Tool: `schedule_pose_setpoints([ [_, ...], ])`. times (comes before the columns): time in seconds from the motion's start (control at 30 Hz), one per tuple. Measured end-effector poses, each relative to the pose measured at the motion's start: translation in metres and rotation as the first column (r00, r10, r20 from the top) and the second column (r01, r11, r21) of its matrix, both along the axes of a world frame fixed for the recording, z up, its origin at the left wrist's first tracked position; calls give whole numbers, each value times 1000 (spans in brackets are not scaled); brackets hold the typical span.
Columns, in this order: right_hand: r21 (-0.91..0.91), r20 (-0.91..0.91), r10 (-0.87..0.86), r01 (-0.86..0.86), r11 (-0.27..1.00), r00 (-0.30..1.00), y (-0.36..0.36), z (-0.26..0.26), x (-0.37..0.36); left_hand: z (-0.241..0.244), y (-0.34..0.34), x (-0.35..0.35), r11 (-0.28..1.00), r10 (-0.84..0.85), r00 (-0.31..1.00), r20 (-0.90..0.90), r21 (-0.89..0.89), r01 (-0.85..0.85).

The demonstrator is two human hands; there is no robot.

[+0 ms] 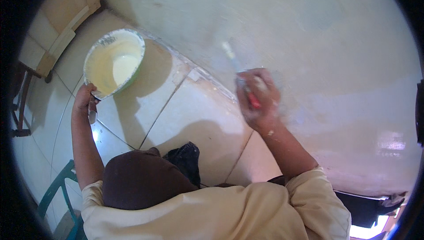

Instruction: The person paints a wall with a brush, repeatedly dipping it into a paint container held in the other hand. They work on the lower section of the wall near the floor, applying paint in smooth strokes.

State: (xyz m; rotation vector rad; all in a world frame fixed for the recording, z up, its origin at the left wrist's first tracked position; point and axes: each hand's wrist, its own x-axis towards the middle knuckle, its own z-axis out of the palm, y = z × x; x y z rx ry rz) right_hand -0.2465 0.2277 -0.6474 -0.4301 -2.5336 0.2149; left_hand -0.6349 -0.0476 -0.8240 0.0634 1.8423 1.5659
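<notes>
My left hand point(86, 95) grips the rim of a green plastic basin point(134, 81), which is tilted. Cream-coloured paint or filler point(125, 69) pools in it, and its inner wall is smeared. A brown handle with a pale metal-like end point(92, 112) juts out below that same hand; the rest of this tool is hidden. My right hand point(260, 99), blurred, is closed around a red-handled tool point(253, 100). Its pale tip point(228, 49) points at the wall point(298, 41); whether it is a brush or a scraper, and whether it touches, I cannot tell.
Pale floor tiles point(175, 117) meet the wall along a chipped, spattered edge point(212, 77). Wooden furniture point(59, 28) stands at upper left, a green plastic chair point(54, 193) at lower left. Dark cloth point(359, 208) hangs at lower right. My bent knee point(142, 180) is below the basin.
</notes>
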Motion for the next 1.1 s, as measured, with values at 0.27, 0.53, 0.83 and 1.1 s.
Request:
schedule_pose_setpoints([
  [0.27,-415,132,-182,221,882,974,20,-165,-111,-21,-30,-65,993,110,991,-79,-28,-113],
  [0.53,-246,555,21,140,959,831,57,-241,-136,-70,-20,-78,986,165,986,-3,-31,-165],
  [0.83,-127,385,-52,109,986,921,22,-206,-99,-55,-22,-84,983,149,981,-127,-91,-161],
  [1.1,-200,376,147,-74,977,915,31,-246,-234,-61,-16,-75,973,225,972,-59,-32,-228],
])
